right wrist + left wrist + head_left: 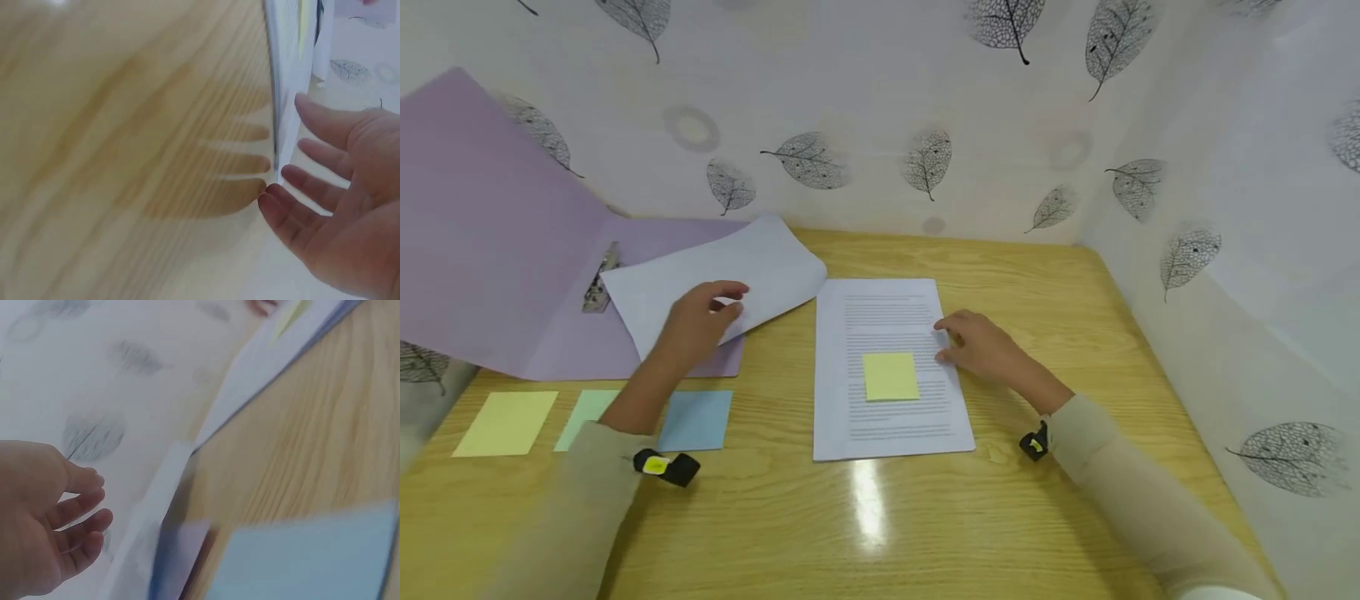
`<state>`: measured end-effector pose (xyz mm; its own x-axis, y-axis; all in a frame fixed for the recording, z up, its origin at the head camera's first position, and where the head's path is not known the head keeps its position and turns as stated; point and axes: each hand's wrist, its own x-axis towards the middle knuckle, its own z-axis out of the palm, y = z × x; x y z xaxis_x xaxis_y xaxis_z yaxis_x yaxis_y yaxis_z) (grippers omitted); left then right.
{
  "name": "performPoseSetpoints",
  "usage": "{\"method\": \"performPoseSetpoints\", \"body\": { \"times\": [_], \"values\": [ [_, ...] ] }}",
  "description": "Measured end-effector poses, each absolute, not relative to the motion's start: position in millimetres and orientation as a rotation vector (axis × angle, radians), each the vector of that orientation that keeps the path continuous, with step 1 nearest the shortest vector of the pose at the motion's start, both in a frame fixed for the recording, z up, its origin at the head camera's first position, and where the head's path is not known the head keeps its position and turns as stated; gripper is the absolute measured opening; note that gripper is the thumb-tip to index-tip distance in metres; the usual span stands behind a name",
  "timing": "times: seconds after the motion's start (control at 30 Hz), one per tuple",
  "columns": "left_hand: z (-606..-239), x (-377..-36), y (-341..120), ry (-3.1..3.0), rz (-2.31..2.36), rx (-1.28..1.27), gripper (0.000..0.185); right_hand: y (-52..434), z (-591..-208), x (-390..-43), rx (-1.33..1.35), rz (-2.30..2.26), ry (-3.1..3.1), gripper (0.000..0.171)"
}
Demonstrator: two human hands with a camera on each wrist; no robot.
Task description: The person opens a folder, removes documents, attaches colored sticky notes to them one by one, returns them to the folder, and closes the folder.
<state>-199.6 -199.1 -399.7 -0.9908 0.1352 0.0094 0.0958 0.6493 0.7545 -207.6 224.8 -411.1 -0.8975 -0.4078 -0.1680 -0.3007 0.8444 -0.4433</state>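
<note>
In the head view my left hand (700, 321) hovers over white sheets (752, 267) whose corners curl up from an open purple folder (512, 225). Its fingers bend loosely, and the left wrist view shows nothing between the thumb and fingers (87, 528). My right hand (985, 346) is at the right edge of a printed paper stack (831, 375), with a yellow sticky note (891, 377) on the top page. Seen from the right wrist, its relaxed, spread fingers (312, 187) reach to the side of the stack, fingertips near the tabletop.
A metal clip (598, 283) sits along the folder's spine. Below the folder lie a yellow paper square (505, 423), a green one (583, 408), partly behind the left forearm, and a blue one (698, 419). Leaf-patterned walls (865, 100) border the wooden table (925, 533).
</note>
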Motion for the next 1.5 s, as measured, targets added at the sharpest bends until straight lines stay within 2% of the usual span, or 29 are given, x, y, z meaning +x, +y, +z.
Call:
{"method": "performPoseSetpoints", "body": {
  "times": [0.17,0.3,0.5,0.93,1.2,1.5],
  "values": [
    [-399,-201,-252,2.919,1.216,-0.04,0.043,244,-420,-211,-0.763,-0.562,2.753,0.063],
    [-402,-203,-283,2.955,1.182,-0.191,0.047,252,-425,-210,-0.721,-0.493,2.73,0.069],
    [-408,-207,-309,2.972,1.178,-0.375,0.051,254,-427,-210,-0.705,-0.469,2.726,0.068],
    [-427,-217,-325,2.824,1.253,-0.548,0.07,253,-426,-208,-0.757,-0.452,2.741,0.066],
    [-428,-220,-326,2.832,1.365,-0.633,0.061,252,-427,-208,-0.735,-0.452,2.744,0.066],
    [-399,-203,-317,2.66,1.802,-0.577,0.053,251,-425,-207,-0.72,-0.467,2.743,0.066]
  ]
}}
